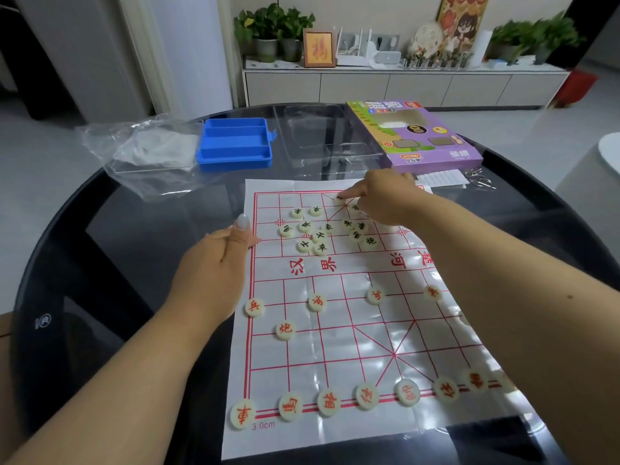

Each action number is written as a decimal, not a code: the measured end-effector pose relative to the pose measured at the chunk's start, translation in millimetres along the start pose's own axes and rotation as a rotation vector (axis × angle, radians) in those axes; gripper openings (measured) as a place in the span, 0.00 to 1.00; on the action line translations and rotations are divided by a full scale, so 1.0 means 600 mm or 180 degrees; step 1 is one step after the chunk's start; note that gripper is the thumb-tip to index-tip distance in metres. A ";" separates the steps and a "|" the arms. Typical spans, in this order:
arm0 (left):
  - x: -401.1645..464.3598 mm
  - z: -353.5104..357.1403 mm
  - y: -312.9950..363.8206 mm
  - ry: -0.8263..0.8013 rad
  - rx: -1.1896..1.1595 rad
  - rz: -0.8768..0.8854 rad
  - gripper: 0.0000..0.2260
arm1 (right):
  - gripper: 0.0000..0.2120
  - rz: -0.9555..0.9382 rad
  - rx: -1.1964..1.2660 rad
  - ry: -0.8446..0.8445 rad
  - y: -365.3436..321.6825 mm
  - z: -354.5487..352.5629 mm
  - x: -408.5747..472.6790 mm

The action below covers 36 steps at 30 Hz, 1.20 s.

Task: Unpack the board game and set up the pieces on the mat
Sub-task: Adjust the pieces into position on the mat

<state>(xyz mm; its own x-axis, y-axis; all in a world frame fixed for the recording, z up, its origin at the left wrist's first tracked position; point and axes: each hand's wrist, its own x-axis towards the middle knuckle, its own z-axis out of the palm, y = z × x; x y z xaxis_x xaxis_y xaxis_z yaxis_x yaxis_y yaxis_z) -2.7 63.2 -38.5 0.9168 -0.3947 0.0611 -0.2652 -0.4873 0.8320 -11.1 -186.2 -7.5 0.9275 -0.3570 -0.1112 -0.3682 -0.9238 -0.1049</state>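
At the mat's [335, 330] far edge, right hand [385, 199] pinches something small, piece unclear; left hand [218, 260] presses flat, fingers together, beside the clustered black pieces [322, 229].

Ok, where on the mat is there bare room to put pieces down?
Free: the river band and grid between the black pile and red pawns; far-left rows beside the right hand. Crowded: the pile and near row.
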 end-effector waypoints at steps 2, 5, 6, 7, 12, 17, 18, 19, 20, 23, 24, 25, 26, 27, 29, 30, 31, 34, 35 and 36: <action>0.001 0.000 -0.002 -0.0004 0.0018 0.0020 0.19 | 0.25 0.0039 -0.0010 -0.0043 0.000 0.001 0.005; 0.000 0.001 -0.001 0.0003 0.0002 0.0030 0.19 | 0.27 0.0085 -0.0074 -0.0049 0.000 0.004 0.015; 0.000 0.001 0.000 0.0012 -0.0021 0.0026 0.20 | 0.27 0.0099 -0.0098 -0.0045 0.001 0.005 0.017; 0.000 0.000 0.000 0.0023 -0.0028 0.0023 0.20 | 0.28 0.0108 -0.0108 -0.0044 0.001 0.006 0.019; 0.001 0.000 0.000 0.0064 0.0039 -0.0020 0.24 | 0.27 0.0056 -0.0056 -0.0007 0.006 0.006 0.015; 0.000 0.001 0.001 0.0080 0.0023 -0.0053 0.26 | 0.22 -0.0098 0.0163 0.0179 0.007 0.001 -0.002; 0.000 0.001 0.001 0.0083 0.0029 -0.0072 0.26 | 0.20 -0.0140 0.0293 0.0264 0.007 -0.001 -0.007; -0.001 0.001 0.000 0.0085 0.0041 -0.0085 0.26 | 0.17 -0.0179 0.0449 0.0339 0.005 -0.004 -0.013; 0.000 0.001 -0.001 0.0089 0.0051 -0.0092 0.27 | 0.15 -0.0222 0.0601 0.0410 0.001 -0.004 -0.016; 0.001 0.002 -0.005 0.0111 0.0074 -0.0105 0.29 | 0.10 -0.0428 0.0786 0.0572 -0.022 0.003 -0.018; 0.003 0.003 -0.007 0.0125 0.0066 -0.0086 0.30 | 0.10 -0.0500 0.0761 0.0561 -0.030 0.007 -0.017; 0.004 0.004 -0.009 0.0140 0.0056 -0.0064 0.32 | 0.09 -0.0554 0.0697 0.0524 -0.038 0.011 -0.015; 0.005 0.004 -0.010 0.0149 0.0054 -0.0053 0.32 | 0.09 -0.0580 0.0608 0.0492 -0.044 0.015 -0.012; 0.005 0.004 -0.011 0.0148 0.0057 -0.0051 0.33 | 0.09 -0.0578 0.0512 0.0483 -0.048 0.017 -0.009; 0.006 0.004 -0.014 0.0140 0.0055 -0.0062 0.32 | 0.08 -0.0468 0.0359 0.0532 -0.048 0.017 -0.003; 0.006 0.003 -0.015 0.0134 0.0048 -0.0062 0.32 | 0.08 -0.0364 0.0330 0.0563 -0.046 0.016 0.000; 0.007 0.004 -0.015 0.0126 0.0042 -0.0063 0.32 | 0.08 -0.0262 0.0326 0.0564 -0.042 0.014 0.001; 0.008 0.003 -0.016 0.0105 0.0038 -0.0068 0.31 | 0.09 -0.0178 0.0390 0.0409 -0.038 0.012 0.003; 0.008 0.003 -0.016 0.0113 0.0034 -0.0065 0.31 | 0.10 -0.0190 0.0410 0.0373 -0.039 0.013 0.003; 0.009 0.003 -0.017 0.0132 0.0033 -0.0059 0.31 | 0.11 -0.0195 0.0423 0.0358 -0.041 0.015 0.004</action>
<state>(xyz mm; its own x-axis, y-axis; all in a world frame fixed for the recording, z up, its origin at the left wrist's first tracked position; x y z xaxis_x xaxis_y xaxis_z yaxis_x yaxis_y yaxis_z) 4.2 64.5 -47.4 0.9331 -0.3531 0.0687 -0.2510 -0.5025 0.8273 -0.2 -163.2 -14.1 0.9471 -0.3206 0.0098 -0.3092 -0.9206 -0.2386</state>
